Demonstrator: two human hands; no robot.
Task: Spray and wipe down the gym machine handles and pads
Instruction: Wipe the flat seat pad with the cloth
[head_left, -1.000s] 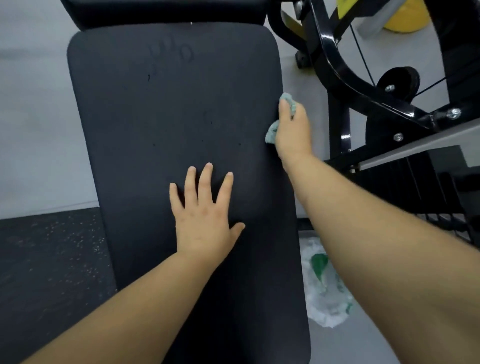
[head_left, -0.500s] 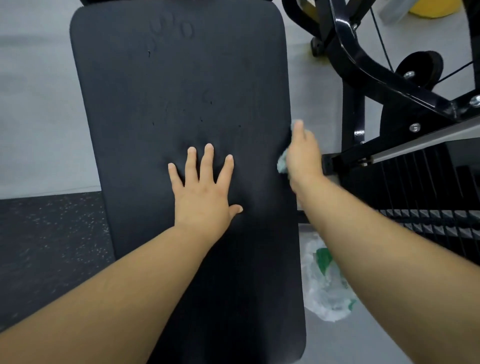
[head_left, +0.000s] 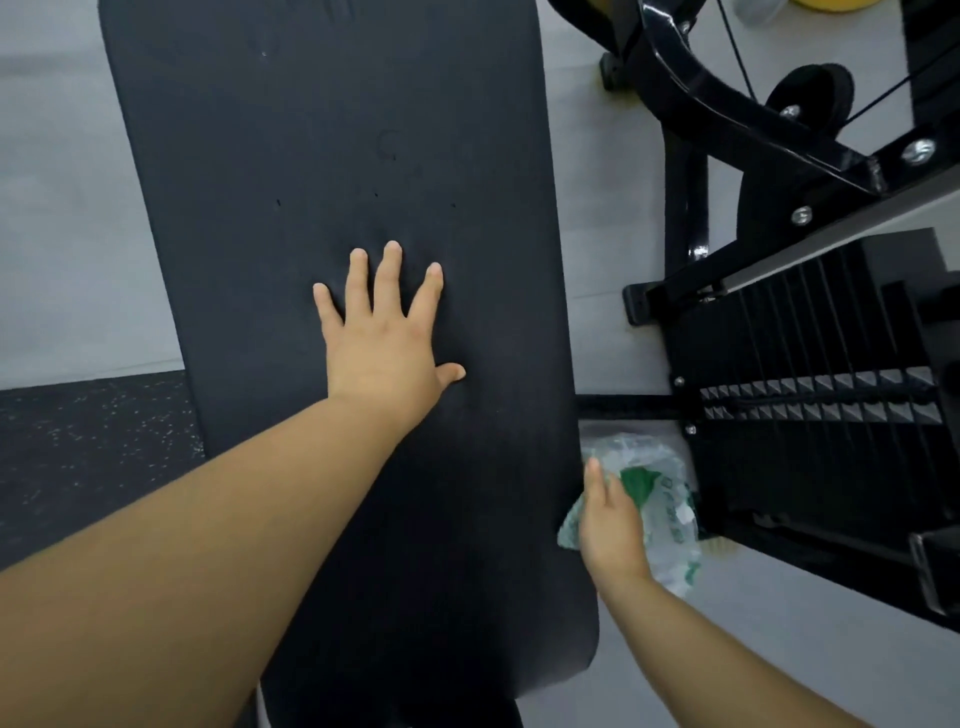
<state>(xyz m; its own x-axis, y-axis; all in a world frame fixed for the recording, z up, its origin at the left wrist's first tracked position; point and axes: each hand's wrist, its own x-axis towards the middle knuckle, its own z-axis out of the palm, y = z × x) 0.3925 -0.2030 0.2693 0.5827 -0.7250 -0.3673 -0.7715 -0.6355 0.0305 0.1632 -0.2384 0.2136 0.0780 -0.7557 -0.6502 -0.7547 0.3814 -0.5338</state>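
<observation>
On the middle of the long black bench pad (head_left: 311, 156), the left hand (head_left: 384, 348) lies palm down, its fingers straight and spread apart, the thumb out to the right. It presses flat on the padding and holds nothing. The pad runs from the near edge of the view to the far edge and fills the centre of the scene.

At the pad's right edge, nearer than the left hand, the right hand (head_left: 610, 525) is seen from the back with one finger pointing away. A pale teal cloth (head_left: 570, 527) shows at the hand's left side, pressed against the side of the pad. The hand grips this cloth, though most of its fingers are hidden beneath it.

Just behind the right hand, on the grey floor (head_left: 67, 208), lies a crumpled clear plastic bag (head_left: 670, 525) with green print. Right of the bag stands the machine's black weight stack (head_left: 810, 338), its plates showing as a row of ribs. Farther off on the right, the glossy black machine frame (head_left: 696, 88) curves across, with bolts on it and a black pulley wheel (head_left: 810, 88) beyond. At near left, a dark speckled rubber mat (head_left: 88, 457) meets the grey floor beside the pad.
</observation>
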